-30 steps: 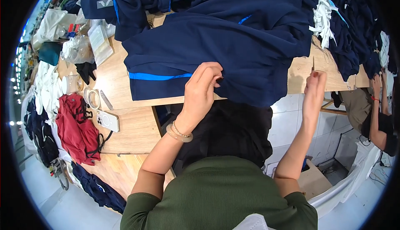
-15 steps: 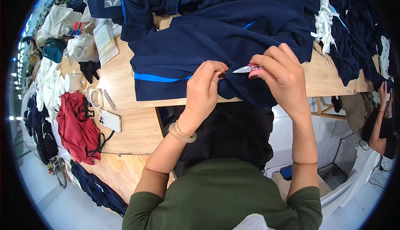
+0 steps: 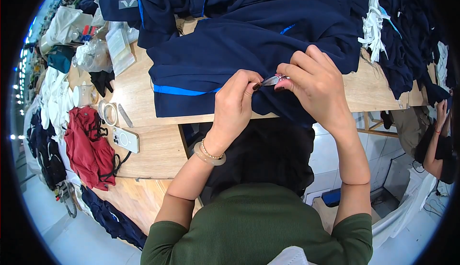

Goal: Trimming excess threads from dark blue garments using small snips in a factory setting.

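- No words or numbers readable anywhere.
- One clear sign: light grey rectangular patch on the dark blue garment at far left. Carries a white mark, spread like a pair of wings or a wide V. Shape only, no lettering legible on it.
- Phone on the table at left: back faces up, with a ring outline on it. Nothing legible as text.
- Plastic packet, far left on the table: if anything is printed on it, it's too small to read.
- Dark blue cloth at near left: small pale mark, too small to tell if it's print.
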A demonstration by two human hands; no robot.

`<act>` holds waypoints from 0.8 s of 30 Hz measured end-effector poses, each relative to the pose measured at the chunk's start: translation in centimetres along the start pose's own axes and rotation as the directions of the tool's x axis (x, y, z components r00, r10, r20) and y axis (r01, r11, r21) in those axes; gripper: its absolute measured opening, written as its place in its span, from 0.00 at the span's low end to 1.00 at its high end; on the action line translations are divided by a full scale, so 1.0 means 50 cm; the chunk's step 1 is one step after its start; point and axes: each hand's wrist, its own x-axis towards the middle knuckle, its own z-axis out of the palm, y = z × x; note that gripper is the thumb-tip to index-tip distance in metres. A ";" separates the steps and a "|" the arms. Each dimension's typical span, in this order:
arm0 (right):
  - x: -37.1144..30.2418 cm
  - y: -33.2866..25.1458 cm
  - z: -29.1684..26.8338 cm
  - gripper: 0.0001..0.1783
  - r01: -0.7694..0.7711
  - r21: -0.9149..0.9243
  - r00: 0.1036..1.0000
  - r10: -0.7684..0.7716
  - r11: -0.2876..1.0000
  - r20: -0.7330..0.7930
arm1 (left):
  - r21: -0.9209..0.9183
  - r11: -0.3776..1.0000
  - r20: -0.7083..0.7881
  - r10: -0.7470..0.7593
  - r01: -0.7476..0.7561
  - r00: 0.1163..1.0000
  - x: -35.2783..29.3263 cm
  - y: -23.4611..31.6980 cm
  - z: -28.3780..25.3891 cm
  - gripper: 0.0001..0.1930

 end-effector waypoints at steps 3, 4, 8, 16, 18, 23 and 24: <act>-0.002 0.000 0.004 0.13 0.002 0.002 1.000 -0.002 1.000 -0.004 | 0.009 1.000 0.003 -0.011 0.011 1.000 0.000 0.000 -0.001 0.03; -0.003 0.000 0.006 0.13 0.002 0.008 1.000 -0.002 1.000 -0.011 | 0.020 1.000 -0.003 0.012 -0.012 1.000 -0.002 -0.003 -0.002 0.02; -0.014 0.007 0.013 0.13 -0.087 0.056 0.996 0.087 0.995 0.010 | 0.008 1.000 -0.105 -0.016 0.017 0.994 0.006 -0.034 -0.037 0.03; -0.054 0.063 0.072 0.23 -0.535 0.292 0.838 0.542 0.793 0.065 | 0.345 0.758 -0.422 -0.402 0.554 0.813 -0.025 -0.170 -0.301 0.14; -0.051 0.050 0.081 0.21 -0.501 0.348 0.835 0.549 0.792 -0.048 | 0.301 0.715 -0.383 -0.515 0.631 0.767 -0.039 -0.180 -0.317 0.16; -0.102 -0.064 0.080 0.21 -0.400 0.322 0.904 0.427 0.858 -0.015 | 0.508 0.599 -0.524 -0.355 0.619 0.774 -0.081 -0.236 -0.321 0.19; -0.112 -0.085 0.090 0.21 -0.450 0.313 0.882 0.471 0.837 0.008 | 0.438 0.609 -0.530 -0.420 0.661 0.737 -0.075 -0.234 -0.318 0.18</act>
